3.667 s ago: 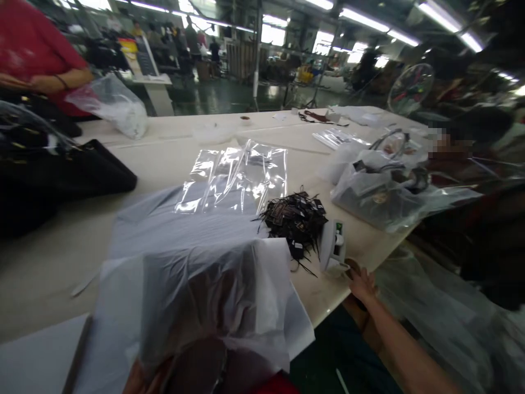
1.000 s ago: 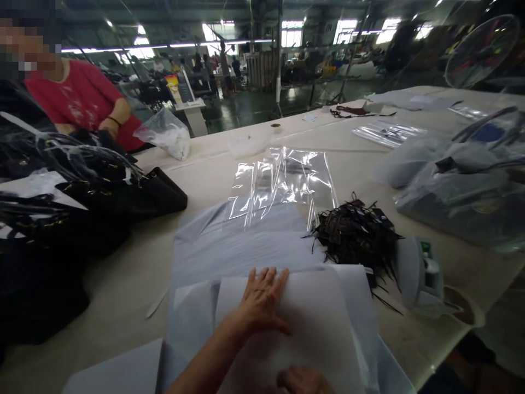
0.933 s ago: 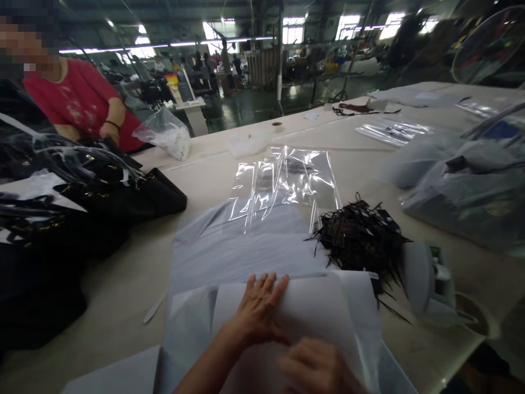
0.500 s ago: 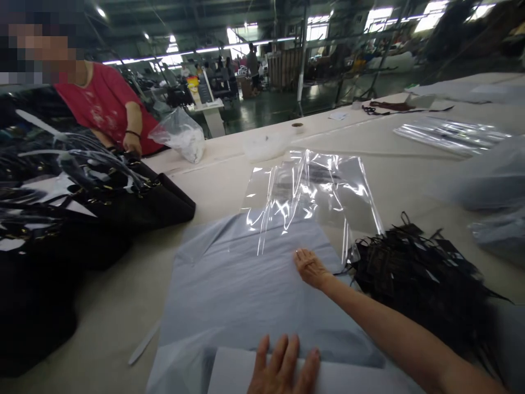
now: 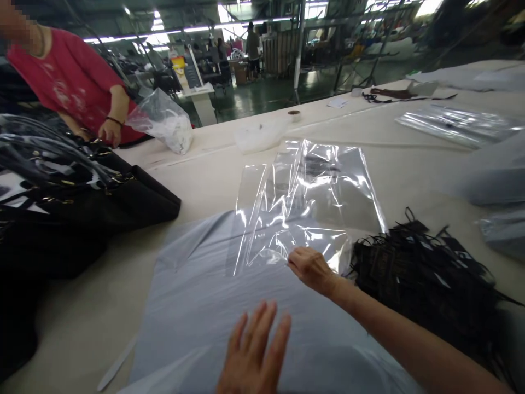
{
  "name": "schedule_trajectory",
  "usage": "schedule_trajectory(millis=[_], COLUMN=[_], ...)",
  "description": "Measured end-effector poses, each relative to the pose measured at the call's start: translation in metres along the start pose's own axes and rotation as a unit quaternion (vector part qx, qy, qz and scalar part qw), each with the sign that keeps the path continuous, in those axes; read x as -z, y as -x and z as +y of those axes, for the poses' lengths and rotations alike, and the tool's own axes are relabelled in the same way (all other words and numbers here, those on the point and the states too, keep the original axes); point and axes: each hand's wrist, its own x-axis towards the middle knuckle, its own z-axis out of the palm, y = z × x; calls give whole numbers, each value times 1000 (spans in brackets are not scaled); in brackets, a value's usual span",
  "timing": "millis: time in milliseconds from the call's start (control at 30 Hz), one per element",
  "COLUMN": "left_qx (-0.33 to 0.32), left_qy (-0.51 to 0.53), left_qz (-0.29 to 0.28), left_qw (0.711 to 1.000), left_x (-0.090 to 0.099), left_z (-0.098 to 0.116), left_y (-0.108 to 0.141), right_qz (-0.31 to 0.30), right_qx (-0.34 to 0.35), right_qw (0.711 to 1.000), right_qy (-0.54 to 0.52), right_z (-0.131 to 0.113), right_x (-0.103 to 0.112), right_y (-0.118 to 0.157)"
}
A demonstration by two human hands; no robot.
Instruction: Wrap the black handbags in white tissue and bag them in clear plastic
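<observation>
My right hand (image 5: 311, 268) pinches the near edge of a clear plastic sheet (image 5: 340, 189), whose near part overlaps a grey-blue sheet (image 5: 213, 301). Fingers spread and holding nothing, my left hand (image 5: 258, 350) is over the grey-blue sheet at the bottom centre. To the right of my right hand is a pile of black tags with cords (image 5: 426, 273).
Black handbags (image 5: 135, 202) stand on the left, with a person in a red shirt (image 5: 77, 71) behind them. A clear bag with white contents (image 5: 172, 126), a tape roll (image 5: 294, 115) and more clear plastic (image 5: 455, 123) lie farther back.
My right hand has closed on the clear plastic, and its near edge has come toward me. My left hand has moved up and left; the white sheet under it is out of view.
</observation>
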Motion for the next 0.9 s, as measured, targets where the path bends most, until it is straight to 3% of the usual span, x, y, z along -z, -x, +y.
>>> schedule_trajectory(millis=[100, 200, 300, 400, 533, 633, 767, 833, 900], left_qx=[24, -20, -28, 51, 148, 159, 68, 54, 90], left_qy=[-8, 13, 91, 181, 237, 223, 54, 23, 21], left_qz=[17, 12, -80, -196, -297, -337, -324, -275, -191], left_qw=[1000, 1000, 992, 962, 913, 901, 942, 960, 977], left_x=[-3, -21, -30, -25, -18, -20, -25, -23, -16], left_z=[-40, -69, -83, -85, -84, -86, -90, -90, -87], left_y=[-51, -80, -84, -78, -72, -69, -60, -55, -52], right_qz=[75, 107, 88, 43, -14, -31, 17, 46, 46], right_qx=[71, 92, 36, -35, -25, -22, 63, 113, 139], right_qw=[995, 989, 987, 973, 961, 965, 988, 988, 988], right_qy=[-12, -39, -126, -222, -277, -261, -142, -93, -54], right_z=[-21, -34, -32, -27, -26, -26, -24, -25, -25], right_x=[14, 27, 32, 32, 30, 31, 39, 46, 55], right_y=[5, 10, 19, 29, 36, 37, 40, 43, 45])
